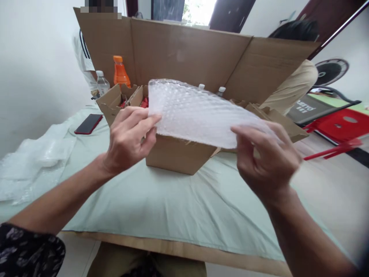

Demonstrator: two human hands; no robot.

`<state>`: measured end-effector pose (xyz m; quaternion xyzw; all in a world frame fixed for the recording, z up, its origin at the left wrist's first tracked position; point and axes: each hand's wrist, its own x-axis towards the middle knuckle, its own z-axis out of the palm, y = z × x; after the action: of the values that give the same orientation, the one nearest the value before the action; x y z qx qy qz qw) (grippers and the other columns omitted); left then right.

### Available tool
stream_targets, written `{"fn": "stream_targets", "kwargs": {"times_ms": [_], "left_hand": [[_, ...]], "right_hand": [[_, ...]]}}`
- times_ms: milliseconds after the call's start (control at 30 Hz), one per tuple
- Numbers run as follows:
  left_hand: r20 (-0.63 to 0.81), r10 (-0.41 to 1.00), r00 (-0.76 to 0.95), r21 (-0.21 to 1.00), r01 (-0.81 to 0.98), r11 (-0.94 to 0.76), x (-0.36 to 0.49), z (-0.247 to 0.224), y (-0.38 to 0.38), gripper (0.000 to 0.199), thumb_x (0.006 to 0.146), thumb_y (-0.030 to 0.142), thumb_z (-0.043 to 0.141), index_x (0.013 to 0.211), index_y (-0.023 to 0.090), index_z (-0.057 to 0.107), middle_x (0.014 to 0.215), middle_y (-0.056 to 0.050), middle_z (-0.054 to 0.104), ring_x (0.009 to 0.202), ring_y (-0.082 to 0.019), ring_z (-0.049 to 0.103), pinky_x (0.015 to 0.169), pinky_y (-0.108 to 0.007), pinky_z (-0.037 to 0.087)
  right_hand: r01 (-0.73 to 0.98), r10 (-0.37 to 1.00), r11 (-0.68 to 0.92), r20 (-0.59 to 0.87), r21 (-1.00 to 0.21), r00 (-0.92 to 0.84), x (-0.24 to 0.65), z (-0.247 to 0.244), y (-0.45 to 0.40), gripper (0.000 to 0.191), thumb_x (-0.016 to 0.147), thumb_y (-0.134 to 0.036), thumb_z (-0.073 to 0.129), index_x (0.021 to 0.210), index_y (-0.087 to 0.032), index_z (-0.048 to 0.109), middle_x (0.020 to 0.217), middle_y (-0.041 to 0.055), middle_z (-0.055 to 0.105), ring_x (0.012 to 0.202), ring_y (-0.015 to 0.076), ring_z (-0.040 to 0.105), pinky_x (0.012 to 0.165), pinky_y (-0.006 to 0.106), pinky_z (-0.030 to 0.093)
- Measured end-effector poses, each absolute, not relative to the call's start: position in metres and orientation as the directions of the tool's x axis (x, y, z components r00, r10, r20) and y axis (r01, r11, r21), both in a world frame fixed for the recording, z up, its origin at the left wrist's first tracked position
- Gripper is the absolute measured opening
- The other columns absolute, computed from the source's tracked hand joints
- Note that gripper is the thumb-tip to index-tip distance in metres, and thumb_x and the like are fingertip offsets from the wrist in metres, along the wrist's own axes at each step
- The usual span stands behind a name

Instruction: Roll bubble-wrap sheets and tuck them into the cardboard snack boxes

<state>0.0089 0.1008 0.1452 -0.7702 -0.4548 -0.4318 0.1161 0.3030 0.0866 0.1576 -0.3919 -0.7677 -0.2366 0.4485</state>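
A piece of bubble wrap (190,111) is stretched between my two hands, raised in front of a small cardboard box (175,156). My left hand (131,134) pinches its left edge between thumb and fingers. At the right end my right hand (265,154), slightly blurred, grips the sheet with the fingers closed. The bubble wrap hides the top of the box behind it. More bubble wrap (37,157) lies in a loose pile at the far left of the cloth.
A tall cardboard panel (184,54) stands across the back. Near it are an orange bottle (120,72), a clear bottle (102,82) and open cardboard boxes (108,100). A phone (88,124) lies on the green cloth (173,204). A red chair (340,123) stands at right.
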Motion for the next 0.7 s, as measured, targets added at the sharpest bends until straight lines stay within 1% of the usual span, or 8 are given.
{"fn": "stream_targets", "kwargs": {"times_ms": [67,167,233,300,467,600,633,700], "left_hand": [[0.635,0.710,0.303,0.252,0.788,-0.562,0.012,0.151,0.126,0.025,0.089,0.029,0.053,0.087,0.019,0.076,0.091,-0.008,0.074,0.096,-0.025,0.067,0.091,-0.039,0.051],[0.359,0.848,0.389,0.360,0.781,-0.511,0.011,0.155,0.151,0.028,0.086,0.029,0.051,0.069,0.018,0.070,0.071,-0.003,0.067,0.070,-0.017,0.060,0.068,-0.029,0.046],[0.192,0.900,0.392,0.437,0.787,-0.436,0.009,0.160,0.162,0.030,0.083,0.031,0.052,0.059,0.018,0.064,0.059,0.001,0.056,0.056,-0.012,0.048,0.055,-0.026,0.036],[0.073,0.918,0.390,0.477,0.795,-0.375,0.009,0.168,0.173,0.030,0.080,0.032,0.055,0.053,0.018,0.059,0.052,0.003,0.045,0.049,-0.009,0.038,0.050,-0.025,0.028],[-0.130,0.908,0.399,0.427,0.849,-0.312,0.016,0.185,0.205,0.019,0.071,0.026,0.059,0.055,0.020,0.065,0.049,0.003,0.049,0.045,-0.010,0.042,0.047,-0.026,0.028],[-0.266,0.879,0.395,0.369,0.884,-0.286,0.024,0.177,0.224,0.014,0.066,0.022,0.061,0.054,0.021,0.067,0.047,0.002,0.055,0.042,-0.012,0.048,0.045,-0.025,0.031],[-0.282,0.877,0.388,0.364,0.890,-0.277,0.026,0.173,0.227,0.014,0.065,0.020,0.061,0.052,0.021,0.066,0.045,0.003,0.054,0.041,-0.012,0.047,0.044,-0.025,0.032],[-0.151,0.926,0.345,0.411,0.874,-0.259,0.028,0.168,0.233,0.015,0.061,0.018,0.063,0.046,0.021,0.063,0.040,0.003,0.052,0.037,-0.012,0.047,0.043,-0.025,0.033]], "right_hand": [[0.780,0.533,0.621,0.770,-0.075,-0.350,0.306,0.164,0.122,0.029,0.095,-0.017,0.049,0.103,-0.023,0.077,0.108,0.0081,0.077,0.103,0.0232,0.071,0.090,0.039,0.056],[0.749,0.763,0.619,0.405,-0.235,-0.504,0.313,0.165,0.161,0.032,0.088,-0.016,0.050,0.099,-0.022,0.079,0.099,0.0050,0.078,0.089,0.0206,0.071,0.081,0.033,0.054],[0.766,0.822,0.564,0.116,-0.309,-0.558,0.315,0.166,0.177,0.029,0.085,-0.018,0.053,0.094,-0.023,0.080,0.087,0.0010,0.078,0.076,0.0176,0.069,0.072,0.028,0.050],[0.795,0.822,0.514,-0.078,-0.324,-0.564,0.313,0.173,0.188,0.028,0.083,-0.019,0.054,0.093,-0.024,0.081,0.080,-0.0012,0.076,0.068,0.0152,0.065,0.065,0.026,0.046],[0.832,0.803,0.493,-0.235,-0.253,-0.547,0.294,0.187,0.208,0.028,0.076,-0.014,0.055,0.082,-0.025,0.080,0.077,-0.0034,0.075,0.066,0.0146,0.064,0.060,0.024,0.041],[0.844,0.803,0.479,-0.267,-0.239,-0.532,0.286,0.176,0.224,0.027,0.069,-0.013,0.060,0.079,-0.029,0.081,0.070,-0.0039,0.074,0.061,0.0155,0.063,0.056,0.025,0.039],[0.840,0.800,0.483,-0.264,-0.247,-0.538,0.286,0.173,0.228,0.026,0.069,-0.014,0.062,0.079,-0.029,0.081,0.070,-0.0035,0.074,0.061,0.0155,0.063,0.056,0.025,0.039],[0.810,0.769,0.502,-0.272,-0.304,-0.579,0.289,0.171,0.236,0.020,0.070,-0.018,0.066,0.079,-0.027,0.082,0.070,-0.0026,0.074,0.060,0.0149,0.062,0.055,0.024,0.041]]}}
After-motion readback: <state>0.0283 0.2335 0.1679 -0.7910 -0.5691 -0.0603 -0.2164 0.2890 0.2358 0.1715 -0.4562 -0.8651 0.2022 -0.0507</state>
